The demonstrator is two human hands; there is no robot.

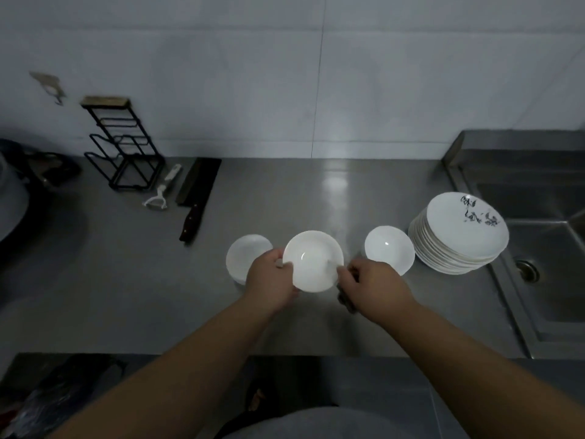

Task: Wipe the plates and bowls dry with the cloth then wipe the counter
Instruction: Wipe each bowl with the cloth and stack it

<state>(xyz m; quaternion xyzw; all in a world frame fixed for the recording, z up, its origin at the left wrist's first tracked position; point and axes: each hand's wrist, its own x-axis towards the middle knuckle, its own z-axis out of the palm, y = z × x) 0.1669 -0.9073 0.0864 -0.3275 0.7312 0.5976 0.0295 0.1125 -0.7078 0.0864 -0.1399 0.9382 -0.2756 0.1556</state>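
My left hand (pixel 272 282) gripping a white bowl (pixel 312 260) by its rim above the steel counter (pixel 133 280), my right hand (pixel 372 288) curled around a dark cloth (pixel 345 301) at the bowl's other edge, bowl stack (pixel 245 256) left, plate stack (pixel 459 236) right beside the sink (pixel 544 248).

Desk (pixel 285 191): grey steel, dull sheen. Held bowl (pixel 312 260): plain white, no pattern. Left bowl (pixel 245 256) and right bowl (pixel 389 253): plain white. Plate stack (pixel 459 245): white; top plate carries black brush-stroke markings near its far rim. Cloth (pixel 346 301): dark, colour indistinct. Rack (pixel 123 147): black wire, brown top. Cleaver (pixel 198 191): dark blade, dark brown handle. Peeler (pixel 161 193): white. Wall (pixel 285 74): pale grey-white tiles. Sink (pixel 538 217): grey steel.
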